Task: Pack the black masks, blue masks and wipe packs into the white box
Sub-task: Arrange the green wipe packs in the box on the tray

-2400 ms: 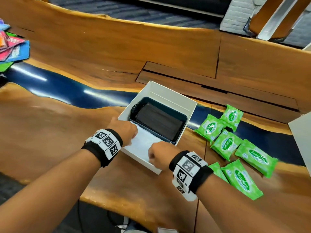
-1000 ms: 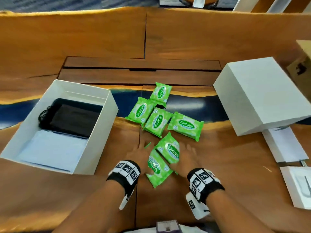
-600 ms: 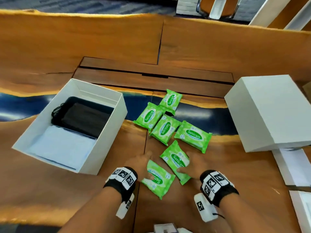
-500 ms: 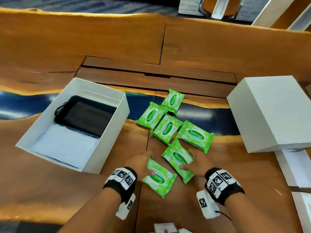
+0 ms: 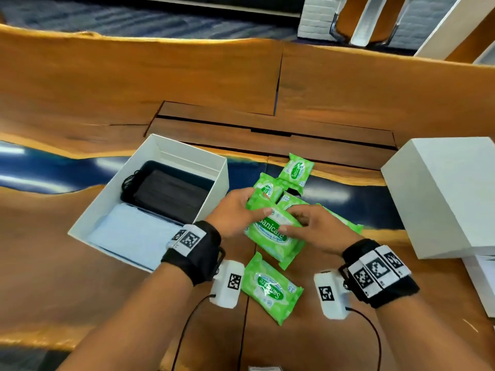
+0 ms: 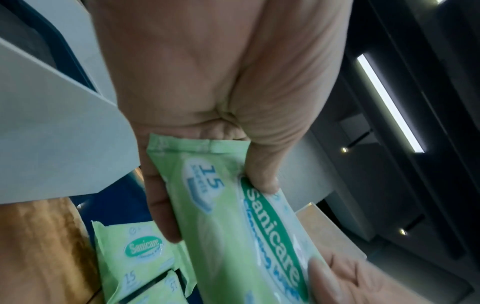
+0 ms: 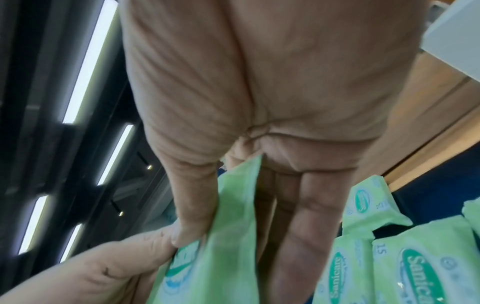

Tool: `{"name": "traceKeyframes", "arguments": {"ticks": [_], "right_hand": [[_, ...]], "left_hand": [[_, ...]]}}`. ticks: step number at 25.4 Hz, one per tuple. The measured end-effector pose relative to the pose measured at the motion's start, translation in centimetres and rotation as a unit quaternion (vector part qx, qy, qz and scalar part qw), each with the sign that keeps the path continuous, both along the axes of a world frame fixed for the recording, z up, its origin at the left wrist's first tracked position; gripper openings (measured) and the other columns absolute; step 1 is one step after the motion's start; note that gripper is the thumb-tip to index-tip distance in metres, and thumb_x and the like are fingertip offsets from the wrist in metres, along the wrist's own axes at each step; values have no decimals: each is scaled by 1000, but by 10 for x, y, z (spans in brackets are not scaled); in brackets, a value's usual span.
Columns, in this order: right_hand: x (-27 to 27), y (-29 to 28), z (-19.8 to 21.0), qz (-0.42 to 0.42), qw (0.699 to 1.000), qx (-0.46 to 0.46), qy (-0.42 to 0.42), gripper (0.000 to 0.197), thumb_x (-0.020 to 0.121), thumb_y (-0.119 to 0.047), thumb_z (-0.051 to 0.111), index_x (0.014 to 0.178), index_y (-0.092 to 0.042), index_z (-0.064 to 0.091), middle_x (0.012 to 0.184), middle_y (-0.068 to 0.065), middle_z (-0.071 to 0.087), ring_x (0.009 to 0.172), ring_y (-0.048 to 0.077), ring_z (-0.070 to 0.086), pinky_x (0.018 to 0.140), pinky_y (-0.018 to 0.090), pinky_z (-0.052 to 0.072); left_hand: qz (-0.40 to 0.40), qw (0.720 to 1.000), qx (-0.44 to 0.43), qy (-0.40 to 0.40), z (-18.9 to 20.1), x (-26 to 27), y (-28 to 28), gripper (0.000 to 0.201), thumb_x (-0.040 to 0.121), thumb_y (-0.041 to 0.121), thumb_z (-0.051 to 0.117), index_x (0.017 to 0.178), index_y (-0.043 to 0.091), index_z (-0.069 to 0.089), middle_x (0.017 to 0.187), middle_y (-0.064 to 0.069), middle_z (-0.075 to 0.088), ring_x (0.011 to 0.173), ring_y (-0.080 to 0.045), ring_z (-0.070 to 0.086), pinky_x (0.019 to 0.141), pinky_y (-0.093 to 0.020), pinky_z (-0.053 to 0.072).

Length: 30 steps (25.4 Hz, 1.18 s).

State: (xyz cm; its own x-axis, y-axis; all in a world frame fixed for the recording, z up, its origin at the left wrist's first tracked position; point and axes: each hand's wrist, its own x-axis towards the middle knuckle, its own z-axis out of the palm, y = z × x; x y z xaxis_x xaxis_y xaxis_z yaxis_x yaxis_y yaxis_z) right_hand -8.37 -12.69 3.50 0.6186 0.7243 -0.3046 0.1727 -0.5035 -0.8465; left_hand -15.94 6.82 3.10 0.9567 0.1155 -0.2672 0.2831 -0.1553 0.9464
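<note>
Masks (image 5: 166,194) lie in the box (image 5: 107,199), wipe packs (image 5: 270,287) to its right.

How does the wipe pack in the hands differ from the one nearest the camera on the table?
The held wipe pack is lifted off the table, gripped by the left hand and right hand; the near wipe pack lies flat on the wood, untouched. Fingers cover part of the held pack's label; the near pack's label shows whole. Both are green Sanicare packs, still outside the white box.

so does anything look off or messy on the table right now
Nothing looks damaged or spilled. The wipe packs still on the table lie loose at mixed angles, one near the wrists. Both hands hold one wipe pack in the air. In the white box the masks lie flat.
</note>
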Motion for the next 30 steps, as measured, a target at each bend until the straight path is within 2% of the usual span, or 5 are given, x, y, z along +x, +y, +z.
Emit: {"name": "traceKeyframes", "arguments": {"ticks": [4, 9, 16, 23, 30], "right_hand": [[3, 27, 11, -57, 998, 16, 31, 20, 79, -15, 79, 97, -12, 70, 93, 6, 75, 77, 19, 72, 68, 40, 61], [14, 92, 12, -87, 992, 19, -89, 11, 81, -18, 77, 90, -17, 69, 86, 3, 72, 75, 20, 70, 73, 45, 59], [41, 186, 19, -94, 974, 48, -203, 17, 88, -3, 62, 100, -11, 71, 93, 8, 71, 87, 28, 64, 78, 40, 54], [57, 224, -6, -60, 972, -20, -225, 19, 87, -7, 63, 100, -17, 73, 93, 7, 72, 89, 27, 62, 77, 35, 53], [55, 219, -25, -108, 965, -115, -210, 34, 90, -17, 66, 124, -22, 65, 123, 5, 66, 103, 27, 64, 91, 34, 52]], "left_hand": [[63, 998, -1, -24, 14, 0, 28, 8, 92, 9, 65, 98, 12, 62, 84, 0, 69, 79, -15, 68, 73, -31, 57], [29, 990, 134, -24, 38, 20, 84, 33, 78, 4, 79, 98, 17, 56, 90, -5, 68, 78, -18, 67, 67, -34, 60], [27, 916, 400, -5, 59, 52, 167, 36, 78, 8, 78, 101, 22, 54, 92, -2, 61, 80, -24, 59, 65, -33, 50], [16, 907, 421, 24, 27, 69, 203, 27, 83, -2, 66, 103, 16, 64, 89, 0, 60, 84, -22, 57, 71, -28, 41], [-42, 888, 452, 75, -4, 77, 202, 38, 83, 12, 75, 118, 19, 63, 116, -8, 62, 106, -30, 59, 87, -39, 51]]}}
